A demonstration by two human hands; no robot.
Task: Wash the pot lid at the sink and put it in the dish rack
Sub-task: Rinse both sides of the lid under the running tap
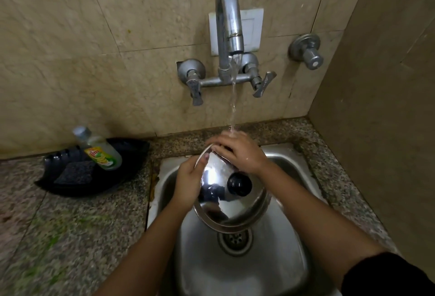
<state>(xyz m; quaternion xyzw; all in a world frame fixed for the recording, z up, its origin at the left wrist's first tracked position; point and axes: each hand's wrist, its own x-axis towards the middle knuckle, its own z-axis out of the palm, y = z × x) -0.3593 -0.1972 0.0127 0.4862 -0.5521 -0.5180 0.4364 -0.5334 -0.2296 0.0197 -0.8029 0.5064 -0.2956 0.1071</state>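
A shiny steel pot lid [221,206] with a black knob [239,184] is held tilted over the steel sink [289,244], knob side facing me. My left hand [188,184] grips its left rim, thumb on the top face. My right hand [237,151] lies flat on the lid's far upper edge, under the stream of water [233,102] running from the wall tap [229,25]. The stream lands on the fingers of my right hand. No dish rack is in view.
A black tray [122,178] on the granite counter left of the sink holds a dish soap bottle [101,152] and a dark scrub pad [76,173]. The drain [235,240] lies below the lid. A wall rises close on the right, with a second valve [307,51].
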